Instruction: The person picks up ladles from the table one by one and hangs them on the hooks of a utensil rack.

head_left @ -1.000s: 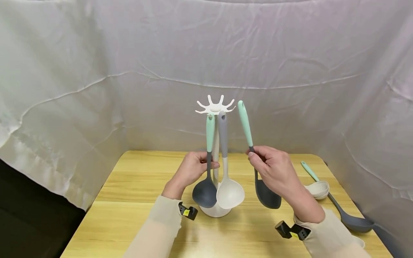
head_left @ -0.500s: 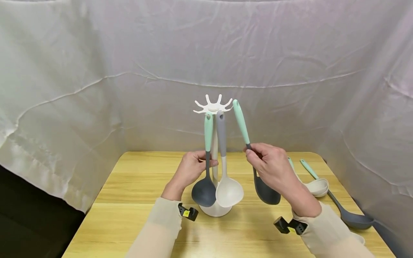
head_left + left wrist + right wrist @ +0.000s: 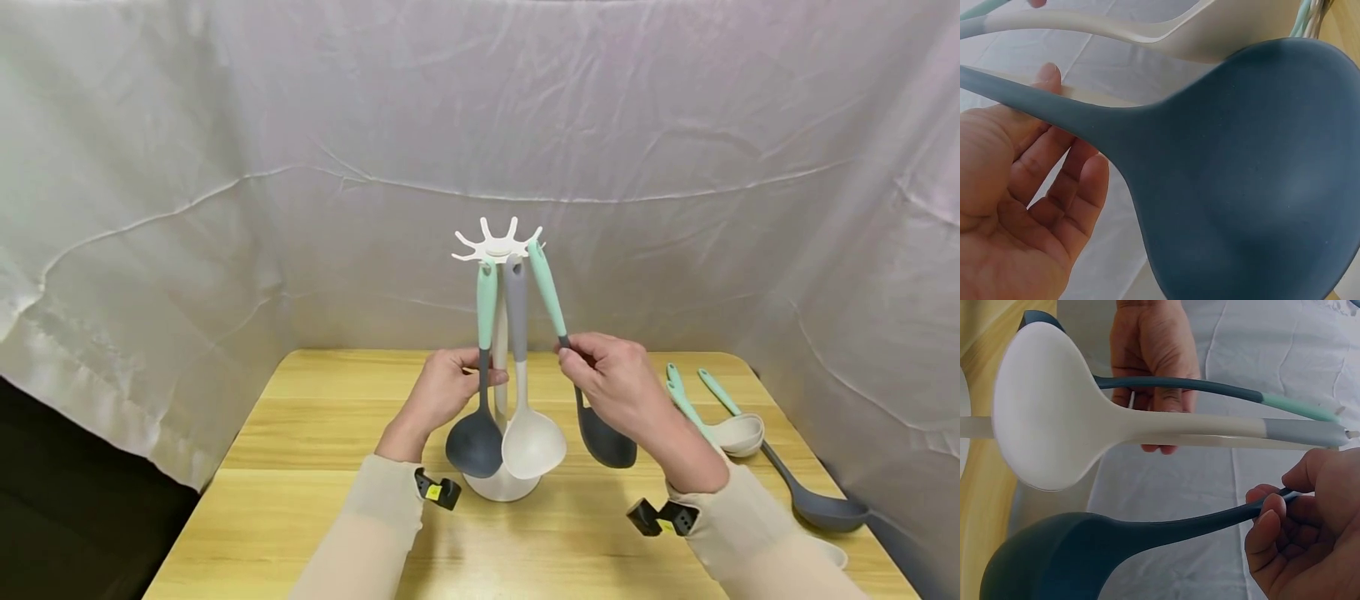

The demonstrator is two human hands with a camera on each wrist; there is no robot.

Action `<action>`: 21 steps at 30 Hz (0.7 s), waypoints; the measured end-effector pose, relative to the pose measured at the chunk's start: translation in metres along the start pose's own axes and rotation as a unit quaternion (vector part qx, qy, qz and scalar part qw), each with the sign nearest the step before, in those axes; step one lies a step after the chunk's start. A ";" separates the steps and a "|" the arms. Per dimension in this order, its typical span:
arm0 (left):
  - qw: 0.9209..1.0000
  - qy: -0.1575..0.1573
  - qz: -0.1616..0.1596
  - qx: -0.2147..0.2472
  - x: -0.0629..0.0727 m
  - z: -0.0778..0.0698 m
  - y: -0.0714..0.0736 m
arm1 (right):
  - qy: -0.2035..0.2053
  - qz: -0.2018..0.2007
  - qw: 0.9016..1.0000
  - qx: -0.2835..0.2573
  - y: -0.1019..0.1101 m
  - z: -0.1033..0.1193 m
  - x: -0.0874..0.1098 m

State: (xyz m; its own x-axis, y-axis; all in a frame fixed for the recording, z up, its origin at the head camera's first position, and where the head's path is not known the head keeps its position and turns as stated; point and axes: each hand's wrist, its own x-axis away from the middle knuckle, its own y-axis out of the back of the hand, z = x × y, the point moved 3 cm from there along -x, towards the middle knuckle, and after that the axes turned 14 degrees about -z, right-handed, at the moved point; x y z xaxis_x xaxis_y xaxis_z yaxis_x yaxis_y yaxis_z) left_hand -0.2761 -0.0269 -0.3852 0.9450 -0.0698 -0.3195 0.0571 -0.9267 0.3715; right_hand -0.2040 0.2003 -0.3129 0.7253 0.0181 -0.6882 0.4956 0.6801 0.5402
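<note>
In the head view my left hand (image 3: 438, 390) grips the pole (image 3: 501, 333) of a white utensil stand, its spoked top (image 3: 497, 247) standing above. From the stand's front hang a dark ladle (image 3: 474, 446) with a mint handle and a white ladle (image 3: 534, 446) with a grey handle. My right hand (image 3: 618, 383) pinches the dark neck of another mint-handled ladle (image 3: 606, 442), tilted, its handle tip beside a right-hand spoke. Whether tip and spoke touch is unclear. In the right wrist view the held ladle's bowl (image 3: 1054, 562) lies apart from the white one.
At the table's right side lie a white ladle bowl (image 3: 738, 435), mint handles (image 3: 686, 406) and a dark ladle (image 3: 825, 508). Another white piece (image 3: 831, 552) is partly hidden by the right sleeve. A grey cloth (image 3: 480, 125) surrounds the wooden table (image 3: 322, 425).
My right hand has moved left with the held ladle, bringing its handle tip to the stand's top. My left hand keeps its place on the pole.
</note>
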 end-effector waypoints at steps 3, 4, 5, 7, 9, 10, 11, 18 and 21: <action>1.000 0.002 0.001 -0.001 0.000 0.000 0.000 | -0.001 0.007 1.000 -0.005 -0.005 -0.002 0.000; 1.000 0.002 0.002 -0.001 0.000 -0.001 0.000 | 0.000 0.008 1.000 -0.006 -0.007 -0.004 0.000; 1.000 0.002 0.002 -0.001 0.000 -0.001 0.000 | 0.002 0.008 1.000 -0.008 -0.009 -0.004 0.000; 1.000 0.001 0.002 -0.002 0.000 -0.001 0.000 | 0.004 0.010 1.000 -0.012 -0.012 -0.007 -0.001; 1.000 0.000 0.002 -0.003 0.000 -0.001 0.001 | 0.005 0.012 1.000 -0.014 -0.016 -0.008 -0.003; 1.000 -0.002 0.003 -0.004 0.000 -0.002 0.001 | 0.004 0.015 1.000 -0.016 -0.018 -0.009 -0.003; 1.000 -0.002 0.003 -0.005 0.000 -0.002 0.001 | 0.001 0.018 1.000 -0.018 -0.019 -0.010 -0.004; 1.000 -0.007 0.006 -0.006 -0.001 -0.002 0.002 | -0.018 0.035 0.999 -0.032 -0.027 -0.012 -0.008; 1.000 -0.006 0.007 -0.009 -0.001 -0.003 0.002 | -0.025 0.041 0.998 -0.040 -0.030 -0.014 -0.008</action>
State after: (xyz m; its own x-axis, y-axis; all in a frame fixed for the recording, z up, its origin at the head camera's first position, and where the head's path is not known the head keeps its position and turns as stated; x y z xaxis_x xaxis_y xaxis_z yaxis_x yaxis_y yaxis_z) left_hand -0.2759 -0.0275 -0.3821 0.9421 -0.0863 -0.3241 0.0503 -0.9190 0.3910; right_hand -0.2311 0.1897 -0.3300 0.7855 0.0411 -0.6174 0.3957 0.7338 0.5523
